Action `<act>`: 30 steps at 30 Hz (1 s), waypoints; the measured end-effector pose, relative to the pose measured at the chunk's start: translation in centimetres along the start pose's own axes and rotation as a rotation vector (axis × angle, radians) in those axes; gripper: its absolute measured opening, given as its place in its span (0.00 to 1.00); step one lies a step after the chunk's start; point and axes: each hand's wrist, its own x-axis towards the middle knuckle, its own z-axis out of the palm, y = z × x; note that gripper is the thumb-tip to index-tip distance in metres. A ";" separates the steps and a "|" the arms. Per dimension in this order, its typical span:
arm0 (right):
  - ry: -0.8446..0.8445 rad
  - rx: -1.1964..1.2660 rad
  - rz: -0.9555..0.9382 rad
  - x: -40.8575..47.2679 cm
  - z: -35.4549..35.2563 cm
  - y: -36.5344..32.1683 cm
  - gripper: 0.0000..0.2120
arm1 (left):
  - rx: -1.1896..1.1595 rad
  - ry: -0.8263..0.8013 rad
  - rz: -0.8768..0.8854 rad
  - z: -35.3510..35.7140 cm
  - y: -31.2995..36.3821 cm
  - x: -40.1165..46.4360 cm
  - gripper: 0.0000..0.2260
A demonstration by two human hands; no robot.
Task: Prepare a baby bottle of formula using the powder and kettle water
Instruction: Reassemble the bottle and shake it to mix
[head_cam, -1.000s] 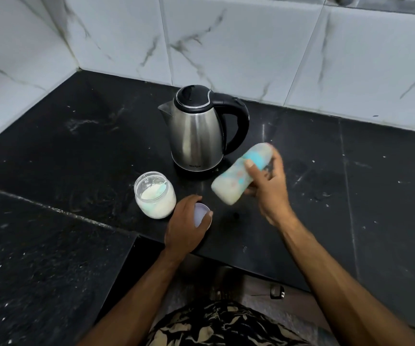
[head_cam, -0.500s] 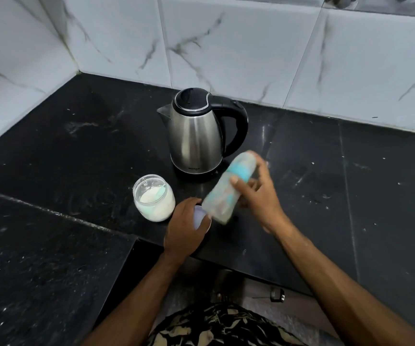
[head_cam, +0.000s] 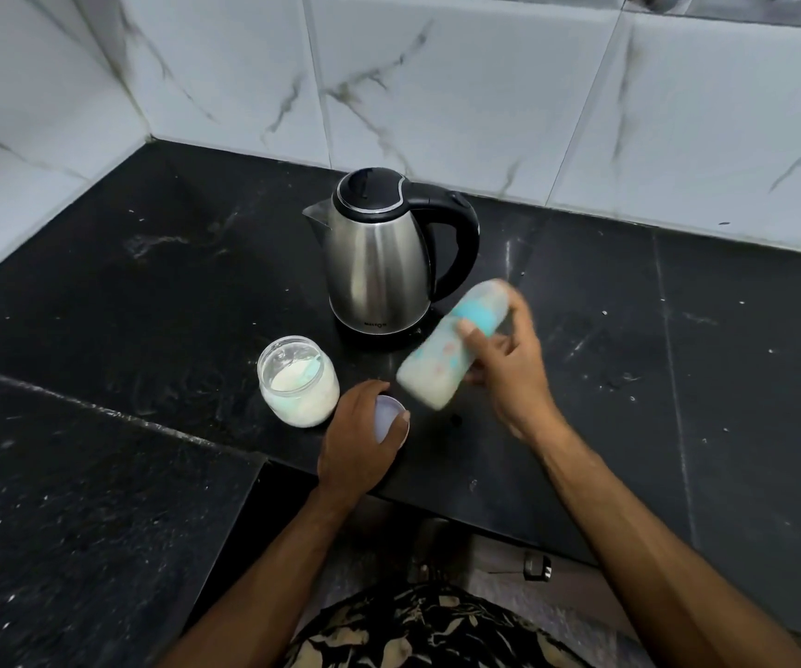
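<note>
We see the black stone counter (head_cam: pixel 148 291) filling most of the view, speckled with pale flecks, backed at twelve o'clock by white marble-veined wall tiles (head_cam: pixel 461 89) that turn a corner at about ten o'clock. Just above the centre of the view stands the steel kettle (head_cam: pixel 376 272), upright on its dark base, lid closed, spout pointing to nine o'clock and black handle to three o'clock. At five o'clock from the kettle, our right hand (head_cam: pixel 516 373) grips the baby bottle (head_cam: pixel 451 349), thumb across its near side and fingers wrapped behind; the bottle is held clear of the counter and tilted, its blue-banded upper end toward one o'clock and its pale, milky lower end toward seven o'clock. Both bottle and hand are smeared by blur, so we cannot tell whether a teat or cap is fitted. At seven o'clock from the kettle, well apart from it, sits the open glass jar (head_cam: pixel 298 380), upright and part full of whitish powder, with something pale blue-green lying inside, too unclear to name. Just beside the jar at four o'clock, our left hand (head_cam: pixel 357 441) rests low on the counter near its front edge, fingers curled loosely over a small round pale lavender lid (head_cam: pixel 387 419), thumb tip on its rim. A patterned garment (head_cam: pixel 427 629) shows at six o'clock.
</note>
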 end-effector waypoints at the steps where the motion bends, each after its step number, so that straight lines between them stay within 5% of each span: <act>1: 0.116 0.094 -0.011 0.7 -0.2 -0.3 0.29 | -0.003 0.022 0.002 0.0 0.2 -0.1 0.23; 3: 0.159 0.161 -0.018 1.0 -0.2 -0.3 0.29 | -0.004 0.035 0.000 -0.1 0.4 -0.2 0.24; 8: -0.303 -0.171 0.025 -1.6 0.5 0.6 0.32 | 0.054 -0.075 0.019 0.1 -0.5 0.6 0.16; 13: 0.137 0.165 -0.003 0.5 0.1 -0.5 0.26 | 0.006 0.031 -0.010 0.0 0.3 -0.2 0.23; 18: -0.247 -0.161 0.054 -1.9 0.7 0.2 0.33 | -0.002 -0.054 -0.005 -0.1 -0.4 0.5 0.19; 23: 0.169 0.116 -0.032 0.5 -0.2 -0.7 0.27 | -0.008 0.010 -0.007 -0.3 0.5 -0.2 0.24; 28: -0.277 -0.195 0.044 -2.2 0.6 0.3 0.34 | 0.033 -0.058 0.070 -0.1 -0.5 0.4 0.20; 30: -0.145 -0.131 0.001 -1.5 0.5 -0.1 0.32 | 0.010 -0.030 0.042 -0.1 -0.2 0.0 0.22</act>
